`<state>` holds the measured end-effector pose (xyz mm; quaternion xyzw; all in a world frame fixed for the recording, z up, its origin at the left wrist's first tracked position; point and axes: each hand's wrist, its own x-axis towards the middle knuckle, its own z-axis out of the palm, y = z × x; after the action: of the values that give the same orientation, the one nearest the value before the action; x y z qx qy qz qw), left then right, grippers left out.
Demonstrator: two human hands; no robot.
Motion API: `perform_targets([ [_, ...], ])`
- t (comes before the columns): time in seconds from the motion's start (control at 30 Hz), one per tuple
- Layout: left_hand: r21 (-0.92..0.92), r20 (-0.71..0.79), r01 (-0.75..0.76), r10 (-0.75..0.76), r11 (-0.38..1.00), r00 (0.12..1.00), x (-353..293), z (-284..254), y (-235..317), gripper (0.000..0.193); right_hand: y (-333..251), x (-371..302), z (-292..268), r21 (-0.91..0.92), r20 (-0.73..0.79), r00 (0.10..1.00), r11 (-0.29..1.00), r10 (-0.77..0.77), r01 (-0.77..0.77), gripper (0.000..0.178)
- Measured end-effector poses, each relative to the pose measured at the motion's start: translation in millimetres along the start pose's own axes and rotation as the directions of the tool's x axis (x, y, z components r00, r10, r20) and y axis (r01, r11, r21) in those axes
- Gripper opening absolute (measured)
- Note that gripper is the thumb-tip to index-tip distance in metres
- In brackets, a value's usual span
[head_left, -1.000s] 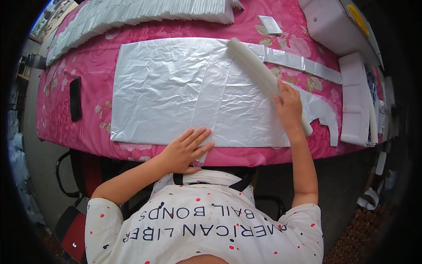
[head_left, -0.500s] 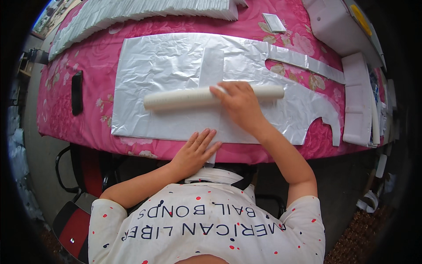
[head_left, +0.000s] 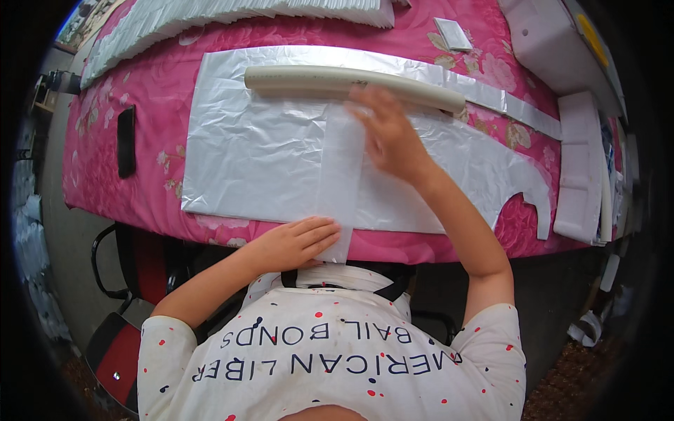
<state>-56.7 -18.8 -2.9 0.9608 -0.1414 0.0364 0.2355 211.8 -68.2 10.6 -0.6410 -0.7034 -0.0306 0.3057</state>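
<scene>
Resting our left hand [head_left: 302,243], fingers extended, on the translucent strip [head_left: 342,161], we are holding our blurred right hand [head_left: 390,140] loosely uncurled by the pale tube [head_left: 323,79] lying across the silver sheet [head_left: 246,154].

We take this for a small workshop that handles plastic film: a long row of folded white packets [head_left: 246,15] lines the table's [head_left: 91,165] far side, and a tube [head_left: 302,76] lies on silvery film [head_left: 260,154]. We see white foam [head_left: 579,168] at right. The flowered cloth [head_left: 400,250] looks homely, so we cannot rule out a house.
</scene>
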Motion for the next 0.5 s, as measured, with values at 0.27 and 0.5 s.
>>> perform_targets([
  [0.27,-0.146,-0.146,-0.155,0.133,0.977,0.980,0,-14,-16,0.038,-66,-63,-4,0.235,0.287,0.956,0.972,-0.059,-0.010,0.048],
  [0.5,0.115,-0.145,0.178,-0.161,0.977,0.976,24,-19,-20,0.053,-68,-66,11,0.095,0.087,0.996,0.995,0.035,-0.043,0.034],
])
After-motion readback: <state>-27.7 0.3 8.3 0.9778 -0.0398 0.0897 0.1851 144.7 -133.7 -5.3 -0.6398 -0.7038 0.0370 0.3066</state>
